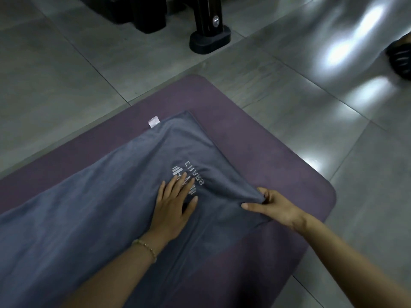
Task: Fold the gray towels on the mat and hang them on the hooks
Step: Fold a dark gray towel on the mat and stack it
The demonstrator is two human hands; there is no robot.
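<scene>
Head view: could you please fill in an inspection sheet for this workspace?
Surface: purple mat on gray tiled floor.
Job's things: one gray towel spread on the mat, white tag at its far edge.
Clutter: nothing seen.
Hands: left hand flat on the towel; right hand pinches a bunched towel edge.
Cables: nothing seen.
Surroundings: black equipment foot beyond the mat; dark footwear at the right edge.

Left hand (172,210) and right hand (274,206) are shown bare, forearms uncovered; a thin beaded bracelet (146,247) is worn on the left wrist.
</scene>
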